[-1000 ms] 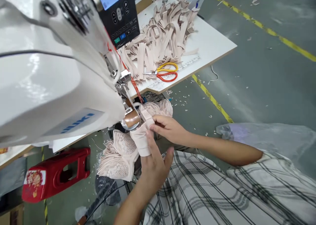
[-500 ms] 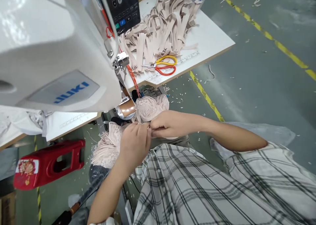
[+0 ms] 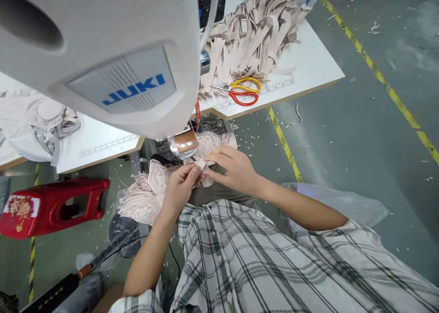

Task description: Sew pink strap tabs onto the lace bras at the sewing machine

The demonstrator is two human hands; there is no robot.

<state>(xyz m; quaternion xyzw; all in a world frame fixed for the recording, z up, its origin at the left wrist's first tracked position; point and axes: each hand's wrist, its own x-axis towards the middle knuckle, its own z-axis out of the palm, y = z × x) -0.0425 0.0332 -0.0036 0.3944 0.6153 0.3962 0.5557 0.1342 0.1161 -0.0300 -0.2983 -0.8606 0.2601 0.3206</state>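
Pinched between the thumb and fingers of my left hand [image 3: 180, 185] is a small pale pink fabric strip [image 3: 200, 164], folded at its upper end. My right hand [image 3: 235, 169] is at the strip's right side, its thumb and index finger spread apart with their tips at the fabric edge. Both hands are just below the copper-coloured front part [image 3: 186, 142] of a white JUKI sewing machine [image 3: 133, 89]. Pale pink lace pieces lie in a bundle [image 3: 142, 196] left of my hands and in another bundle [image 3: 219, 140] behind my right hand.
A heap of beige fabric strips [image 3: 254, 38] covers part of the white table [image 3: 318, 61]. Scissors [image 3: 245, 91] with yellow and red handles lie at its front edge. A red plastic stool [image 3: 55, 205] lies on the floor at left. More fabric [image 3: 48, 114] rests on the left tabletop.
My hands, closed together before, have come slightly apart, and the folded strip now shows between them. My right fingers have spread. The camera view has shifted, so the machine head appears larger.
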